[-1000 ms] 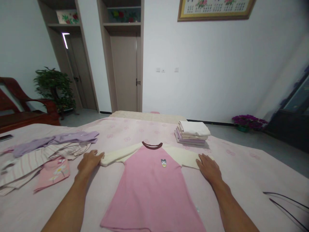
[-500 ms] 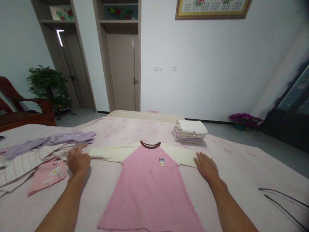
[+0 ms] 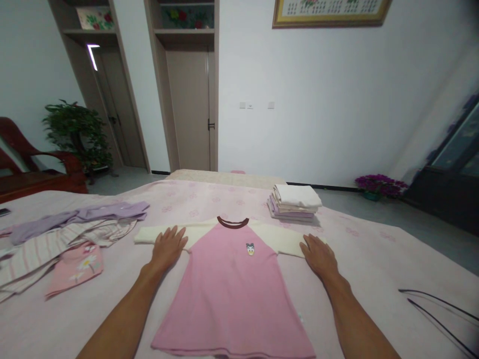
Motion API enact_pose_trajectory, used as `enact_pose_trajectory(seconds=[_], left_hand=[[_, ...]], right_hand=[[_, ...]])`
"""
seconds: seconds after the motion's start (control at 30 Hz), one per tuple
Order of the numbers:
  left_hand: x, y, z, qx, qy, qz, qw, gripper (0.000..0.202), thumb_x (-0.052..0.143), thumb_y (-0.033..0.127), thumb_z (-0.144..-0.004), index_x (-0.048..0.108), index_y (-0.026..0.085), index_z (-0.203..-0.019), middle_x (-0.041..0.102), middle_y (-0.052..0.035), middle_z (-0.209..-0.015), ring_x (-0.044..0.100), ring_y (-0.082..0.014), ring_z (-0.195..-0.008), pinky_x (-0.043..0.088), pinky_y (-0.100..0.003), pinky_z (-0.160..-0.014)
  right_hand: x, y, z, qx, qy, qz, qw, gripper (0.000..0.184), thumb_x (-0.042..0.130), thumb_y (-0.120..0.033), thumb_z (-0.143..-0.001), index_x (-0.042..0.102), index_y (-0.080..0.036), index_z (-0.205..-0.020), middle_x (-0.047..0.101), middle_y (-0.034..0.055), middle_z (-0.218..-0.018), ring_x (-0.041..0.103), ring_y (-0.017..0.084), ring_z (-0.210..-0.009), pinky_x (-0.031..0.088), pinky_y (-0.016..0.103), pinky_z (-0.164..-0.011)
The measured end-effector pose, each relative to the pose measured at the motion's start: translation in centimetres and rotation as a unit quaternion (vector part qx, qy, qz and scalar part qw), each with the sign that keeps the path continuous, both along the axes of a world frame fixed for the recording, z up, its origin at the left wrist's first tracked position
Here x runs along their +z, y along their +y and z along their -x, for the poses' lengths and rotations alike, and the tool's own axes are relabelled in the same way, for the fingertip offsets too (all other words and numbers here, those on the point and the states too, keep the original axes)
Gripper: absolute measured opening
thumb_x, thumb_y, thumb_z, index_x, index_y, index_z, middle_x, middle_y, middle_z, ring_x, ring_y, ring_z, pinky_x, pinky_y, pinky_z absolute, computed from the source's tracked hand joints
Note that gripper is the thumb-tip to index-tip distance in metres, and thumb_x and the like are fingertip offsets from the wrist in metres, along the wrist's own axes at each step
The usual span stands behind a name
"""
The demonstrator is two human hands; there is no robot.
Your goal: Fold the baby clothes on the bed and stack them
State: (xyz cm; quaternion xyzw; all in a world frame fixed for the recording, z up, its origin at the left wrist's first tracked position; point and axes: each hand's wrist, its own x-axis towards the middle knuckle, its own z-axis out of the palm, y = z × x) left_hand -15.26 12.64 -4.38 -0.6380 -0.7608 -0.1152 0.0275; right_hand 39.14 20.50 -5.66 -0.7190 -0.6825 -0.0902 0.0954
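Note:
A pink dress-like top [image 3: 234, 294] with cream sleeves, a brown collar and a small duck-face patch lies spread flat before me, collar pointing away. On its left sleeve rests my left hand [image 3: 170, 246], palm down with fingers stretched out. My right hand [image 3: 319, 253] lies flat near the cuff of the other sleeve, fingers extended and partly covering it. Neither hand grips the cloth.
Under everything spreads a pale pink flowered cover [image 3: 359, 299]. Folded clothes [image 3: 295, 202] are stacked beyond the right sleeve. Loose purple [image 3: 108, 212], striped [image 3: 41, 254] and coral garments [image 3: 77, 269] lie at left. Two dark cords [image 3: 437, 311] stretch along the right edge.
My left hand has moved right, from the cuff end of the left sleeve to its middle, and now lies flat. My right hand stays nearly in place.

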Motion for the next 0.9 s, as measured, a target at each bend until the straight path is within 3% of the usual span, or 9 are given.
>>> enact_pose_trajectory(seconds=[0.1, 0.17, 0.23, 0.37, 0.47, 0.53, 0.7, 0.83, 0.9], left_hand=[[0.0, -0.6, 1.3, 0.098, 0.030, -0.004, 0.995, 0.052, 0.030, 0.041, -0.100, 0.046, 0.021, -0.146, 0.041, -0.0150, -0.154, 0.034, -0.0360, -0.142, 0.020, -0.056, -0.113], [0.4, -1.3, 1.3, 0.119, 0.049, -0.031, 0.991, 0.050, 0.031, 0.037, -0.100, 0.049, 0.019, -0.143, 0.044, -0.0172, -0.150, 0.036, -0.0359, -0.140, 0.022, -0.054, -0.112], [1.2, -2.3, 0.6, 0.099, 0.057, -0.068, 0.991, 0.046, 0.034, 0.034, -0.099, 0.055, 0.017, -0.136, 0.050, -0.0173, -0.144, 0.041, -0.0332, -0.136, 0.027, -0.048, -0.111], [3.4, -5.5, -2.6, -0.028, -0.004, -0.064, 0.998, 0.032, 0.038, 0.032, -0.097, 0.067, 0.021, -0.105, 0.067, -0.0101, -0.116, 0.058, -0.0255, -0.112, 0.041, -0.035, -0.093], [4.5, -8.4, -4.6, -0.030, -0.076, 0.010, 0.997, 0.029, 0.044, 0.044, -0.093, 0.063, 0.023, -0.087, 0.070, -0.0050, -0.093, 0.064, -0.0226, -0.084, 0.041, -0.031, -0.072], [4.8, -10.1, -5.4, -0.020, -0.094, 0.048, 0.994, 0.029, 0.050, 0.050, -0.088, 0.060, 0.024, -0.080, 0.069, -0.0033, -0.083, 0.063, -0.0223, -0.075, 0.037, -0.030, -0.065], [4.8, -12.5, -6.0, -0.042, -0.090, 0.058, 0.993, 0.021, 0.054, 0.044, -0.082, 0.054, 0.024, -0.075, 0.066, -0.0017, -0.077, 0.060, -0.0213, -0.071, 0.031, -0.030, -0.062], [4.7, -13.2, -5.4, -0.049, -0.166, 0.073, 0.982, 0.017, 0.046, 0.037, -0.086, 0.049, 0.023, -0.075, 0.062, 0.0011, -0.070, 0.058, -0.0180, -0.067, 0.031, -0.028, -0.060], [4.5, -13.5, -4.7, -0.053, -0.194, 0.080, 0.976, 0.017, 0.044, 0.036, -0.087, 0.048, 0.023, -0.077, 0.062, 0.0017, -0.069, 0.057, -0.0173, -0.067, 0.031, -0.027, -0.060]], right_hand=[[0.2, -0.1, 0.1, 0.001, 0.003, -0.001, 1.000, 0.052, 0.032, -0.042, -0.100, 0.049, -0.019, -0.142, 0.044, 0.0099, -0.152, 0.038, 0.026, -0.140, 0.025, 0.046, -0.115], [0.3, -0.2, 0.3, 0.002, 0.002, -0.003, 1.000, 0.051, 0.031, -0.040, -0.099, 0.050, -0.019, -0.141, 0.045, 0.0102, -0.151, 0.038, 0.026, -0.139, 0.025, 0.047, -0.114], [0.5, -0.4, 0.6, 0.001, 0.000, -0.004, 1.000, 0.049, 0.032, -0.038, -0.099, 0.051, -0.018, -0.140, 0.046, 0.0109, -0.150, 0.039, 0.026, -0.138, 0.025, 0.046, -0.114], [1.2, -1.0, 1.3, -0.003, -0.009, -0.014, 1.000, 0.048, 0.031, -0.034, -0.099, 0.051, -0.014, -0.138, 0.049, 0.0143, -0.146, 0.042, 0.027, -0.136, 0.028, 0.045, -0.112], [2.1, -1.9, 2.0, 0.001, -0.025, -0.044, 0.999, 0.046, 0.032, -0.027, -0.098, 0.052, -0.010, -0.135, 0.050, 0.0176, -0.144, 0.044, 0.027, -0.132, 0.030, 0.042, -0.110], [2.9, -2.8, 2.8, 0.019, -0.028, -0.066, 0.997, 0.045, 0.033, -0.023, -0.097, 0.053, -0.010, -0.135, 0.051, 0.0173, -0.142, 0.046, 0.028, -0.128, 0.033, 0.040, -0.106], [5.2, -7.0, 6.4, 0.087, 0.013, -0.074, 0.993, 0.040, 0.035, -0.028, -0.097, 0.059, -0.019, -0.128, 0.065, 0.0117, -0.120, 0.057, 0.025, -0.110, 0.040, 0.036, -0.094], [6.2, -12.0, 9.8, 0.123, 0.045, 0.036, 0.991, 0.044, 0.033, -0.044, -0.099, 0.053, -0.025, -0.134, 0.073, 0.0067, -0.101, 0.067, 0.023, -0.091, 0.044, 0.033, -0.078], [6.1, -14.3, 10.8, 0.162, 0.029, 0.065, 0.984, 0.047, 0.034, -0.048, -0.099, 0.049, -0.024, -0.137, 0.074, 0.0077, -0.101, 0.069, 0.024, -0.087, 0.044, 0.033, -0.075]])
